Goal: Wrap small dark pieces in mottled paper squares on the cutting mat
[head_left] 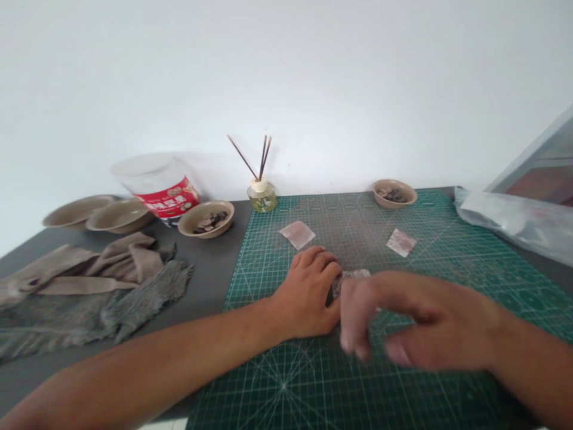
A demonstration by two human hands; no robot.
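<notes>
Left hand down, right hand raised

Left hand (308, 292) rests over the green cutting mat (447, 397), beside a partly hidden patterned piece (357, 274); can't tell if its grip is closed on anything. Right hand (427, 319), blurred, is in front of the piece, fingers bent, grip apart. Two small squares, left (298, 234) and right (401, 242), lie flat beyond the hands.

The scene is viewed from the wearer's head, forward and down over the near edge of the worktop (210, 263), at close range; the wall (286, 77) is faced, and no second view is shared.
</notes>
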